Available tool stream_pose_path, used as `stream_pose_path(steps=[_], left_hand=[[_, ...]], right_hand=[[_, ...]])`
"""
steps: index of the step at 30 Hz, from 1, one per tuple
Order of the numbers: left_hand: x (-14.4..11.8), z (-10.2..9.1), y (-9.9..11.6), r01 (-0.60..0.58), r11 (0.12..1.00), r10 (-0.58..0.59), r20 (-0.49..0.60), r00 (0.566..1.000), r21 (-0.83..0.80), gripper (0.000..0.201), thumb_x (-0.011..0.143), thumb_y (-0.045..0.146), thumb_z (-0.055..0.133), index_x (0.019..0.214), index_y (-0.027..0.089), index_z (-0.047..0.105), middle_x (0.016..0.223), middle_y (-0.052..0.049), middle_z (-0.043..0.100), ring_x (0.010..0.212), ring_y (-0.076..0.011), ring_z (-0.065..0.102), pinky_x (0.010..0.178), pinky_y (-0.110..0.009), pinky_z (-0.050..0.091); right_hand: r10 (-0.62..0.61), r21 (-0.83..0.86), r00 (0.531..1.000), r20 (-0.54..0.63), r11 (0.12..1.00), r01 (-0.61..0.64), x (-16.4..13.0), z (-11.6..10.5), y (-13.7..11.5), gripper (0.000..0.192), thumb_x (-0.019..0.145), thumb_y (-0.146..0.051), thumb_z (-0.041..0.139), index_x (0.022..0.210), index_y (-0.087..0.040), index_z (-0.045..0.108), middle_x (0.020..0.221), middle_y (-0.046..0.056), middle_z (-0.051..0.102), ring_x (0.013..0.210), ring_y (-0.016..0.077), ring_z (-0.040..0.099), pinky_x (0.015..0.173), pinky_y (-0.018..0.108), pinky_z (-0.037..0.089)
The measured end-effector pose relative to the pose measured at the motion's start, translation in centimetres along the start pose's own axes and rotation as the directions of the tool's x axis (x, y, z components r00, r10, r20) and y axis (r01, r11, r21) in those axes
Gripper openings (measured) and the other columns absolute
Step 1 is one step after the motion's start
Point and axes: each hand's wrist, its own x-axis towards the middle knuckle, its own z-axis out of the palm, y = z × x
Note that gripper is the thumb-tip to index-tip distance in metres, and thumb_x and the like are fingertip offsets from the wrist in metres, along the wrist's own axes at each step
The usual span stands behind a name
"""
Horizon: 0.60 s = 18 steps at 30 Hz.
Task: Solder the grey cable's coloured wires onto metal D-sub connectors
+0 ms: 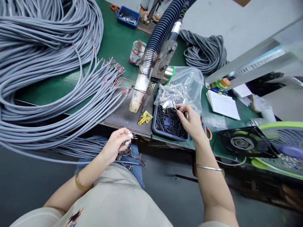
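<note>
My left hand [119, 140] is closed in a pinch just off the bench's front edge. Between its fingertips is a cable end [134, 136] with thin coloured wires fanning out. White wrapping, perhaps tape, covers part of those fingers. Over a blue bin [157, 131] of short black tubes [170, 126], my right hand [189, 120] has thumb and forefinger brought together. Its fingertips are at the edge of a clear plastic bag [187, 82] of shiny metal pieces [169, 103]. Whatever the right fingers pinch is too small to make out. Cable ends with metal connectors [130, 157] hang by my lap.
Grey cables [53, 80] cover the bench's left side. A black ribbed hose [163, 27] with a whitish nozzle [139, 94] comes down mid-bench near a yellow tag [144, 118]. A tin [136, 52] stands behind. Fans [242, 143] sit right; another person's hands [150, 17] are opposite.
</note>
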Motion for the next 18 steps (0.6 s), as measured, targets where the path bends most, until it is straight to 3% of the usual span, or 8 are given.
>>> stream_pose_path(steps=[2, 4, 7, 10, 12, 14, 16, 18], left_hand=[[0.0, 0.1, -0.1, -0.037, 0.997, 0.037, -0.002, 0.999, 0.066, 0.029, 0.073, 0.034, 0.078, 0.074, 0.017, 0.055, 0.055, 0.007, 0.046, 0.045, -0.0023, 0.029, 0.041, -0.015, 0.016], [-0.3, 0.5, 0.1, -0.102, 0.977, 0.101, 0.015, 0.995, 0.186, 0.026, 0.076, 0.033, 0.077, 0.075, 0.016, 0.058, 0.056, 0.007, 0.048, 0.047, -0.0027, 0.034, 0.042, -0.015, 0.023], [-1.4, 1.7, 1.2, -0.275, 0.863, 0.242, 0.131, 0.961, 0.425, 0.014, 0.081, 0.023, 0.071, 0.075, 0.013, 0.065, 0.065, 0.001, 0.06, 0.058, -0.005, 0.051, 0.055, -0.015, 0.041], [-2.4, 2.9, 2.4, -0.488, 0.689, 0.342, 0.353, 0.871, 0.536, 0.007, 0.083, 0.013, 0.065, 0.077, 0.013, 0.07, 0.069, -0.001, 0.066, 0.057, -0.0046, 0.05, 0.048, -0.014, 0.033], [-2.6, 3.3, 2.8, -0.549, 0.661, 0.363, 0.423, 0.83, 0.511, 0.009, 0.082, 0.01, 0.065, 0.078, 0.014, 0.071, 0.069, 0.0, 0.067, 0.056, -0.0041, 0.048, 0.045, -0.013, 0.03], [-2.2, 3.1, 2.7, -0.486, 0.745, 0.359, 0.338, 0.87, 0.458, 0.007, 0.082, 0.013, 0.067, 0.076, 0.014, 0.069, 0.068, 0.0, 0.066, 0.056, -0.0043, 0.05, 0.048, -0.013, 0.036], [-1.4, 2.4, 2.4, -0.359, 0.87, 0.318, 0.172, 0.932, 0.337, 0.01, 0.081, 0.018, 0.072, 0.074, 0.015, 0.066, 0.062, 0.001, 0.061, 0.053, -0.0041, 0.049, 0.049, -0.013, 0.038], [-0.4, 1.6, 2.0, -0.258, 0.951, 0.259, 0.016, 0.966, 0.173, 0.016, 0.076, 0.023, 0.077, 0.072, 0.015, 0.062, 0.057, 0.004, 0.055, 0.048, -0.0038, 0.043, 0.041, -0.012, 0.028]], right_hand=[[0.016, 0.017, 0.999, -0.037, 1.0, -0.015, -0.9, -0.6, -0.7, 0.016, 0.094, -0.04, 0.053, 0.09, -0.025, 0.054, 0.121, 0.011, 0.076, 0.109, 0.0253, 0.072, 0.1, 0.045, 0.053], [0.049, 0.038, 0.986, -0.162, 0.998, -0.043, -1.7, -1.1, -1.5, 0.016, 0.095, -0.04, 0.056, 0.092, -0.025, 0.057, 0.111, 0.009, 0.077, 0.103, 0.0239, 0.074, 0.096, 0.042, 0.056], [0.108, 0.021, 0.919, -0.38, 0.994, -0.108, -2.8, -1.7, -2.9, 0.019, 0.092, -0.041, 0.063, 0.086, -0.024, 0.061, 0.08, 0.003, 0.073, 0.073, 0.0205, 0.072, 0.074, 0.035, 0.057], [0.107, -0.058, 0.921, -0.374, 0.989, -0.138, -3.4, -1.3, -3.6, 0.019, 0.089, -0.039, 0.067, 0.08, -0.024, 0.06, 0.068, -0.002, 0.066, 0.058, 0.0159, 0.062, 0.063, 0.031, 0.051], [0.084, -0.087, 0.951, -0.298, 0.99, -0.115, -3.3, -0.2, -3.5, 0.016, 0.09, -0.036, 0.065, 0.08, -0.024, 0.06, 0.072, -0.001, 0.068, 0.06, 0.015, 0.061, 0.065, 0.03, 0.05], [0.055, -0.098, 0.969, -0.241, 0.992, -0.081, -2.8, 1.3, -3.2, 0.012, 0.091, -0.032, 0.062, 0.083, -0.023, 0.061, 0.08, 0.001, 0.072, 0.069, 0.0167, 0.066, 0.07, 0.031, 0.052], [0.027, -0.144, 0.979, -0.2, 0.988, -0.057, -1.8, 2.7, -2.8, 0.008, 0.09, -0.028, 0.06, 0.085, -0.023, 0.061, 0.088, 0.004, 0.074, 0.08, 0.0199, 0.069, 0.076, 0.033, 0.053], [0.009, -0.221, 0.988, -0.151, 0.974, -0.043, -0.8, 3.6, -2.6, 0.006, 0.089, -0.025, 0.062, 0.083, -0.023, 0.06, 0.089, 0.005, 0.074, 0.084, 0.0222, 0.068, 0.076, 0.035, 0.051]])
